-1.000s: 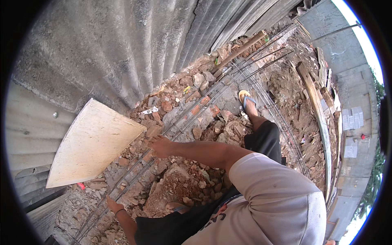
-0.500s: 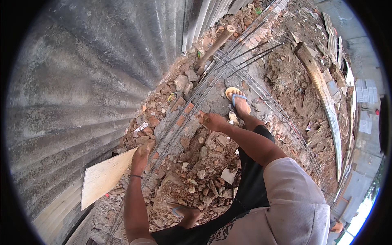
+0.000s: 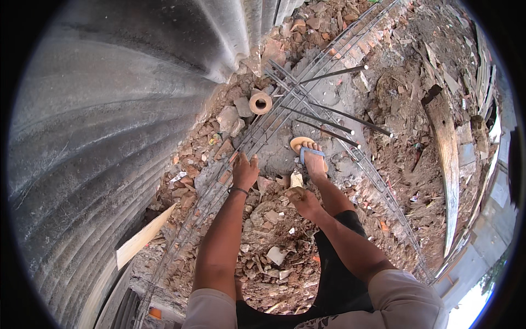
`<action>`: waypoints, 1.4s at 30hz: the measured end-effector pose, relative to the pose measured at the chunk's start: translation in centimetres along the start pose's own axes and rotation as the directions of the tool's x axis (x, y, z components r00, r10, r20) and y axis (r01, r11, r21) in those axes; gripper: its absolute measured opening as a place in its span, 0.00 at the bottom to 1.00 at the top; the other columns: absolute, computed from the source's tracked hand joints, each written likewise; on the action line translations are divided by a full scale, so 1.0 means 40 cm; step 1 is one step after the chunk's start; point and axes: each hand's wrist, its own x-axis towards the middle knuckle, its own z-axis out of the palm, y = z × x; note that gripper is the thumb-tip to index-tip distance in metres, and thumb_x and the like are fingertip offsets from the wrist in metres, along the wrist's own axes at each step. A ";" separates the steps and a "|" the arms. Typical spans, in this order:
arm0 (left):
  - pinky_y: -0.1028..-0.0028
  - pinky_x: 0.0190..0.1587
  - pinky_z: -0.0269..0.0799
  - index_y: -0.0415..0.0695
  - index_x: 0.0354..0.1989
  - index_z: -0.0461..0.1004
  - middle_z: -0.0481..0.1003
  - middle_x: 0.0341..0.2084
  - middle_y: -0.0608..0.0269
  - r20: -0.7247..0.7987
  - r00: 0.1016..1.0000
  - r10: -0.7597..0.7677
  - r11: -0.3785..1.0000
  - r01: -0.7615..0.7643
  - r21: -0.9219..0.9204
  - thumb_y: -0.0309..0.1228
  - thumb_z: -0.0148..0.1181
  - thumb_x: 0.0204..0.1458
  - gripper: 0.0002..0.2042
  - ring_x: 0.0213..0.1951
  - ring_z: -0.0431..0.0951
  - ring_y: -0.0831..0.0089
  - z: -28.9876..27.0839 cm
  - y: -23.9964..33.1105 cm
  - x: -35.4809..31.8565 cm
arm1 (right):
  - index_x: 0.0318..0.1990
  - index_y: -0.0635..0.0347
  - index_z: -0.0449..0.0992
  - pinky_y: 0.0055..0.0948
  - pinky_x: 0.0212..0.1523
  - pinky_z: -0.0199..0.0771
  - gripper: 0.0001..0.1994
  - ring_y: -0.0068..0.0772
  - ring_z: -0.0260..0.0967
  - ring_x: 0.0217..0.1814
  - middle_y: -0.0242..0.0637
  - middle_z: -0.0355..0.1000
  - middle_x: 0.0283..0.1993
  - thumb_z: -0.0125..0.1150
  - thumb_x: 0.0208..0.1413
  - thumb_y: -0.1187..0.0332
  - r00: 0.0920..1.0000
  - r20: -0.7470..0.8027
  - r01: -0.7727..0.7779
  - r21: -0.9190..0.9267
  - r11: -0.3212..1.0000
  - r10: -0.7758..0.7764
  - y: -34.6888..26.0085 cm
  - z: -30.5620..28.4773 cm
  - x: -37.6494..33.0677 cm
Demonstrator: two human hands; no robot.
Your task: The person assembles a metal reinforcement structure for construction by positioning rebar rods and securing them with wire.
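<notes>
A: Where is the steel-bar cage (image 3: 262, 130) lying?
B: It is running from 1 o'clock to 7 o'clock, over the rubble (image 3: 271, 219).
A: And the left hand (image 3: 245, 171)?
B: It is pointing to 12 o'clock, beside the cage. The fingers are parting a little, but the palm is hiding, so I cannot tell if it is grasping a bar.
A: The right hand (image 3: 304, 202)?
B: Its fingers are curling down; I cannot tell what they are enclosing. A pale stone (image 3: 296, 179) is sitting just at its 11 o'clock.
A: What else is hiding?
B: The corrugated sheet (image 3: 109, 120) is partly covering the board (image 3: 143, 237) at 8 o'clock.
</notes>
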 end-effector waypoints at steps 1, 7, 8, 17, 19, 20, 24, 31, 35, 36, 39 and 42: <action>0.46 0.58 0.66 0.32 0.65 0.58 0.63 0.61 0.34 -0.043 0.997 0.063 0.996 -0.060 0.067 0.46 0.50 0.64 0.31 0.58 0.67 0.36 0.013 0.010 0.045 | 0.50 0.65 0.74 0.34 0.38 0.71 0.17 0.31 0.70 0.34 0.45 0.73 0.31 0.59 0.62 0.60 1.000 0.021 0.003 0.008 1.000 -0.003 0.007 0.002 0.008; 0.48 0.55 0.67 0.35 0.50 0.72 0.73 0.51 0.37 -0.117 0.959 0.258 0.964 -0.248 0.097 0.47 0.46 0.65 0.24 0.54 0.70 0.38 0.029 0.105 0.251 | 0.51 0.66 0.73 0.27 0.38 0.68 0.17 0.23 0.67 0.36 0.31 0.72 0.33 0.56 0.66 0.59 0.993 0.011 -0.112 0.372 0.921 0.116 -0.058 -0.082 0.196; 0.47 0.54 0.67 0.34 0.46 0.75 0.74 0.48 0.36 -0.126 0.930 0.344 0.937 -0.331 0.114 0.48 0.45 0.65 0.25 0.53 0.71 0.37 0.028 0.111 0.267 | 0.52 0.65 0.72 0.28 0.40 0.69 0.17 0.24 0.68 0.38 0.31 0.73 0.35 0.55 0.66 0.59 0.989 -0.027 -0.117 0.428 0.896 0.142 -0.097 -0.099 0.262; 0.50 0.45 0.73 0.39 0.34 0.80 0.78 0.35 0.38 0.023 0.983 0.182 0.977 -0.178 -0.120 0.50 0.44 0.65 0.26 0.43 0.78 0.41 0.046 0.160 0.269 | 0.54 0.61 0.68 0.37 0.42 0.71 0.22 0.30 0.71 0.46 0.37 0.73 0.39 0.42 0.71 0.50 0.963 -0.253 -0.001 0.337 0.942 0.092 -0.170 -0.062 0.618; 0.50 0.44 0.72 0.38 0.37 0.79 0.78 0.34 0.38 0.038 0.983 0.179 0.981 -0.175 -0.083 0.49 0.45 0.65 0.25 0.42 0.77 0.40 -0.003 0.075 0.190 | 0.53 0.63 0.67 0.36 0.39 0.72 0.23 0.32 0.72 0.44 0.38 0.72 0.35 0.41 0.71 0.50 0.942 -0.287 -0.040 0.421 0.906 0.175 -0.206 0.067 0.539; 0.50 0.44 0.71 0.36 0.40 0.78 0.78 0.34 0.37 0.032 0.979 0.203 0.979 -0.202 -0.027 0.49 0.45 0.65 0.25 0.40 0.77 0.39 -0.070 0.038 0.148 | 0.51 0.64 0.67 0.36 0.37 0.72 0.23 0.34 0.73 0.41 0.39 0.72 0.32 0.40 0.71 0.49 0.920 -0.266 -0.072 0.609 0.790 0.289 -0.281 0.137 0.478; 0.52 0.44 0.72 0.39 0.44 0.79 0.79 0.35 0.40 0.003 0.984 0.181 0.983 -0.180 -0.045 0.49 0.45 0.65 0.24 0.41 0.78 0.41 -0.156 0.041 0.093 | 0.42 0.64 0.65 0.34 0.33 0.70 0.21 0.36 0.72 0.28 0.40 0.73 0.30 0.41 0.71 0.51 0.907 -0.412 0.131 0.464 0.876 0.082 -0.241 0.192 0.498; 0.52 0.50 0.71 0.44 0.56 0.74 0.78 0.42 0.39 0.027 0.991 0.135 0.989 -0.133 -0.068 0.46 0.49 0.63 0.21 0.47 0.77 0.42 -0.018 -0.087 0.175 | 0.46 0.62 0.69 0.41 0.43 0.70 0.20 0.40 0.70 0.42 0.44 0.75 0.41 0.45 0.69 0.52 0.907 -0.311 -0.138 0.420 0.897 0.285 -0.211 0.169 0.539; 0.51 0.55 0.71 0.43 0.69 0.57 0.69 0.57 0.38 -0.202 0.944 0.260 0.966 -0.258 0.037 0.40 0.54 0.61 0.30 0.56 0.70 0.40 -0.009 -0.073 0.030 | 0.50 0.64 0.72 0.45 0.55 0.64 0.21 0.43 0.64 0.55 0.44 0.70 0.52 0.45 0.67 0.53 0.895 -0.336 0.041 -0.593 0.804 -0.294 -0.032 -0.041 0.427; 0.51 0.56 0.70 0.41 0.70 0.55 0.66 0.60 0.38 -0.229 0.925 0.304 0.953 -0.294 0.076 0.40 0.55 0.61 0.31 0.58 0.69 0.40 -0.029 -0.103 -0.036 | 0.50 0.64 0.72 0.46 0.55 0.65 0.21 0.45 0.65 0.55 0.46 0.71 0.51 0.45 0.67 0.54 0.889 -0.321 0.050 -0.639 0.767 -0.326 -0.004 -0.054 0.371; 0.52 0.58 0.68 0.38 0.69 0.55 0.66 0.60 0.37 -0.089 0.990 0.105 0.994 -0.102 0.036 0.38 0.55 0.61 0.31 0.59 0.68 0.40 -0.066 -0.195 -0.249 | 0.51 0.63 0.73 0.48 0.55 0.67 0.21 0.51 0.68 0.54 0.52 0.72 0.50 0.47 0.65 0.54 0.950 -0.300 -0.069 -0.465 0.883 -0.084 0.059 -0.130 0.224; 0.50 0.56 0.70 0.33 0.62 0.65 0.73 0.52 0.34 0.167 0.914 -0.369 0.920 0.385 -0.074 0.45 0.55 0.61 0.29 0.54 0.74 0.40 -0.062 -0.373 -0.452 | 0.51 0.63 0.74 0.51 0.55 0.69 0.21 0.58 0.70 0.53 0.58 0.74 0.48 0.49 0.63 0.55 0.964 -0.260 -0.179 -0.462 0.869 0.060 0.088 -0.221 0.087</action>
